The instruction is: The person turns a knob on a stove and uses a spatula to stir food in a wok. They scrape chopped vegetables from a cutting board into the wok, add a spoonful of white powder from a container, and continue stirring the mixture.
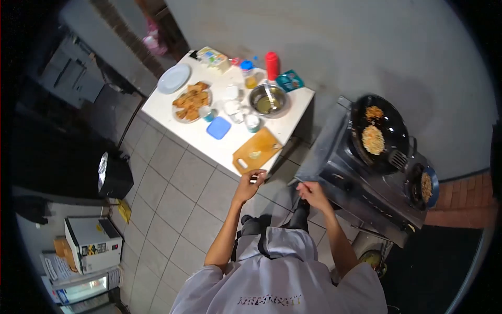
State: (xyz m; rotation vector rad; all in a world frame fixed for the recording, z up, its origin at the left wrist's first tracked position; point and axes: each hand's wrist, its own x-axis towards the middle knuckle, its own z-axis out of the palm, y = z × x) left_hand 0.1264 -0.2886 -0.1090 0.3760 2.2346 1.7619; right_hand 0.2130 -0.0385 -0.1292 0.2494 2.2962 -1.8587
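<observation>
A white counter [193,131] bears a pale dish [163,85] at its far-left end, a plate [209,95] of browned pieces and a patterned box [213,59], then a blue-capped bottle [250,82], a red bottle [271,66] and a teal packet [289,80] along the wall side. Around its middle sit a metal bowl [255,98] of yellowish liquid, several small white containers [232,108] and a flat blue square [218,127], while a wooden cutting board [264,138] with pale bits on it lies at the near corner. Beside it, the metal stove [342,183] carries a black wok [392,120] and a smaller blue-rimmed pan [434,180].
</observation>
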